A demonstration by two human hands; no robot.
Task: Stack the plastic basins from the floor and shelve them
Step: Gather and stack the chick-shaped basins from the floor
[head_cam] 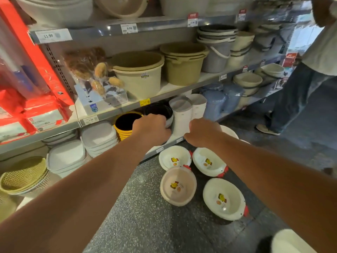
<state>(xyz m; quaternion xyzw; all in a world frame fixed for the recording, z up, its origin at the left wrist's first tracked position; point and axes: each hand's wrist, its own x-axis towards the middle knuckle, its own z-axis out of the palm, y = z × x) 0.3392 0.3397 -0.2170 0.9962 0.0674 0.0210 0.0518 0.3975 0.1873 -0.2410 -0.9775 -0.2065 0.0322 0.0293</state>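
Reaching toward the bottom shelf [164, 147], both bare arms are stretched out over the speckled floor [145, 216]. The left hand [151, 129] is seen from the back with its fingers curled, right at the rim of a grey pot [160, 109] with a dark inside, next to a stack of yellow pots [124, 132]. Whether that rim is actually gripped can't be told, since the fingertips are hidden. The right hand [204, 133] is bunched up the same way at the foot of a tall white bin [182, 115]; what's held, if anything, can't be made out either. The two hands are spaced apart.

The basins are all down on the floor, unstacked. Four chicken-themed ones are spread out below the right forearm:
- a white basin [175, 157] closest to the shelf edge
- a second white basin [209, 162] just to its right
- a pinkish basin [178, 186] tipped up and touching the first one
- a nearest white basin [223, 199] set closer to the camera

Red comb bits are stuck on the rims and a chick sticker is seen inside each. One more white rim [230, 131] is spotted behind the right wrist. A person in jeans [291, 97] is stood off to the right.
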